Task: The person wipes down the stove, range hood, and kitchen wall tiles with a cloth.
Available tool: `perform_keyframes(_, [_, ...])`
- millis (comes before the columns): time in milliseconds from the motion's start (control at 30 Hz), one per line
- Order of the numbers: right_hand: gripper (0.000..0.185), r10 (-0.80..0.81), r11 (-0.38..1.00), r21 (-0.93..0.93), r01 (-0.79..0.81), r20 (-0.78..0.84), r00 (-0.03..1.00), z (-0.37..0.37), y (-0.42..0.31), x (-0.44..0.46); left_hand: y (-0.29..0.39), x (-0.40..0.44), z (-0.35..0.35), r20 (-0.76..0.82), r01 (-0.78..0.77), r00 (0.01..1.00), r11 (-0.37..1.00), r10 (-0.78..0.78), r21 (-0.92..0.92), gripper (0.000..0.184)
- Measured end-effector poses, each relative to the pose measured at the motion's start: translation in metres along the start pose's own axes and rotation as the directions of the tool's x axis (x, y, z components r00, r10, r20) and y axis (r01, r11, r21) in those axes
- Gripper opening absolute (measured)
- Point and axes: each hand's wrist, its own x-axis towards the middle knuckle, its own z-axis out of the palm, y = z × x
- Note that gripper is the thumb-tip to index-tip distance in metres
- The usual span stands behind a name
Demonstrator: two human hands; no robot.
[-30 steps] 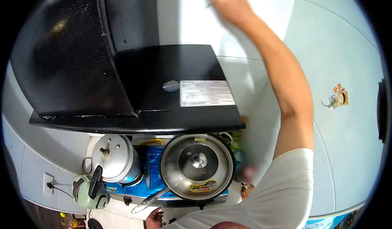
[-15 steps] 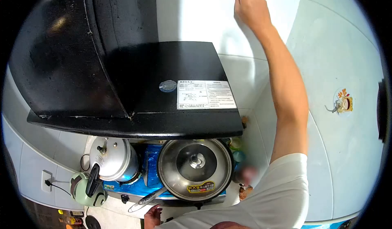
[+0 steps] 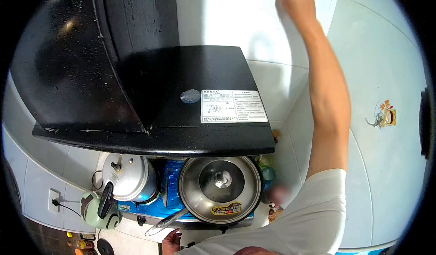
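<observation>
My right hand [image 3: 297, 0] is raised high against the white tiled wall [image 3: 245, 23], its fingers closed. A bit of something pale grey shows at its fingertips, cut off by the top edge of the view, so its kind is unclear. Low down, my left hand [image 3: 171, 242] hangs near the handle of a large lidded pan [image 3: 190, 187], its fingers loosely bent and apart, with nothing seen in them. Between the two hands juts a black range hood [image 3: 204, 68] bearing a white printed label [image 3: 234, 106].
Left of the pan, a silver pressure cooker [image 3: 125, 177] stands on the blue-covered stove [image 3: 169, 182]. Beside it sits a green pot-bellied appliance [image 3: 100, 212] near a wall socket [image 3: 53, 200]. A hook with a cartoon sticker [image 3: 385, 116] is on the right wall.
My right hand has moved up and to the right along the wall, so the pale thing in it is now mostly out of view. My left hand stays near the pan handle.
</observation>
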Motion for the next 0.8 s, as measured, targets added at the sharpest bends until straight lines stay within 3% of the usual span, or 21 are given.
perform_keyframes(67, [0.006,0.033,0.999,0.009,-0.034,0.057,0.998,0.002,0.008,-0.001,0.003,0.002,0.001,0.007,-0.137,0.991,0.989,0.137,-0.05,0.036])
perform_keyframes(133, [0.006,0.056,0.998,0.017,-0.058,0.113,0.992,0.005,0.007,-0.011,-0.014,0.014,0.003,0.031,-0.162,0.986,0.985,0.164,-0.052,0.035])
perform_keyframes(200, [0.022,-0.016,0.995,-0.097,0.038,0.218,0.976,-0.009,-0.011,-0.062,-0.011,0.013,0.003,0.019,0.054,0.998,0.998,-0.054,0.016,0.034])
perform_keyframes(267, [0.017,0.085,0.993,-0.106,-0.053,0.325,0.942,-0.023,-0.034,-0.112,-0.025,0.021,0.001,0.064,0.066,0.996,0.997,-0.069,0.041,0.034])
perform_keyframes(333, [0.013,0.106,0.994,-0.006,-0.11,0.305,0.946,-0.032,-0.05,-0.152,-0.031,0.023,-0.002,0.087,0.073,0.993,0.996,-0.077,0.049,0.035])
perform_keyframes(433, [0.014,0.188,0.976,0.038,-0.213,0.34,0.922,-0.042,-0.064,-0.156,-0.011,0.011,-0.002,0.106,-0.041,0.994,0.998,0.035,0.053,0.036])
perform_keyframes(500, [0.016,0.109,0.994,-0.014,-0.109,0.235,0.966,-0.034,-0.042,-0.134,-0.007,0.011,-0.002,0.024,-0.031,0.999,0.997,0.03,0.07,0.037])
perform_keyframes(533, [0.017,0.167,0.984,-0.092,-0.152,0.192,0.967,-0.032,-0.028,-0.109,-0.009,0.011,-0.003,0.017,-0.029,0.999,0.997,0.028,0.066,0.037])
perform_keyframes(633, [0.015,0.13,0.966,-0.237,-0.1,0.114,0.985,-0.015,0.018,-0.027,-0.025,0.018,-0.006,0.029,0.032,0.999,0.999,-0.032,0.016,0.036])
perform_keyframes(667, [0.006,0.061,0.995,-0.074,-0.062,-0.016,0.998,-0.012,0.016,-0.009,-0.033,0.023,-0.004,0.031,0.035,0.999,0.999,-0.035,0.017,0.036])
perform_keyframes(733, [0.006,0.151,0.988,-0.035,-0.149,0.051,0.987,-0.01,0.008,-0.011,-0.044,0.028,-0.003,0.019,0.097,0.995,0.994,-0.096,-0.053,0.036])
perform_keyframes(800, [0.01,0.069,0.996,-0.054,-0.065,0.082,0.994,-0.008,0.008,-0.049,-0.043,0.024,-0.001,0.05,0.017,0.999,1.0,-0.016,-0.025,0.034])
